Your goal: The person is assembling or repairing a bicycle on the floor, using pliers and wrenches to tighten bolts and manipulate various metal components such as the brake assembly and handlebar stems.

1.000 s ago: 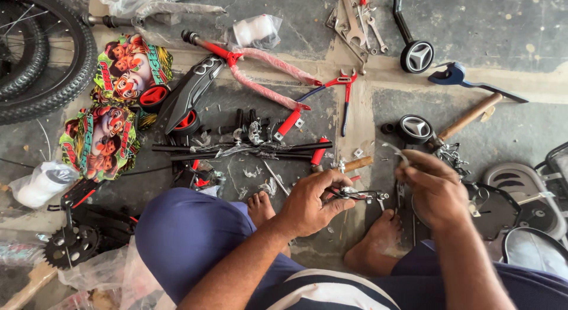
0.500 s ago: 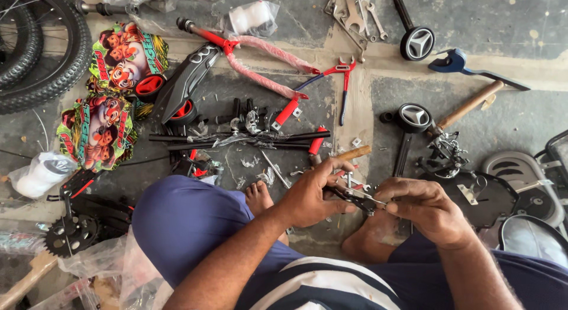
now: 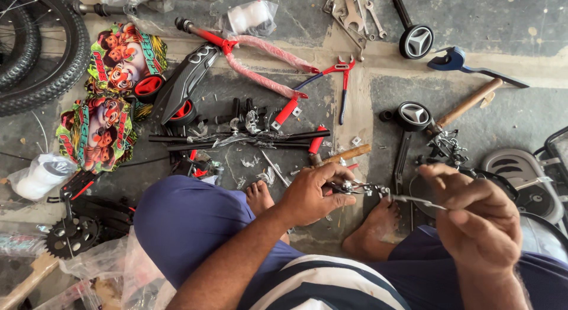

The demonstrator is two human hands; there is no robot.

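Small metal brake part being held between both hands above the feet.

The metal part point(image 3: 370, 190) is being pinched by the left hand point(image 3: 313, 193), while its thin end is being drawn farther rightward than before, gripped in the right hand point(image 3: 473, 212).

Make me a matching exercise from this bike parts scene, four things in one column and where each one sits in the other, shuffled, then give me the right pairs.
Things:
1. red-handled pliers
2. black tyre
3. toothed chainring
4. small metal part

Places:
A. lower left, beside the person's knee
B. held between the left hand and right hand
C. top left corner of the floor
D. upper middle, by the wrapped red frame tube

Pairs: 1-D, 2-C, 3-A, 4-B
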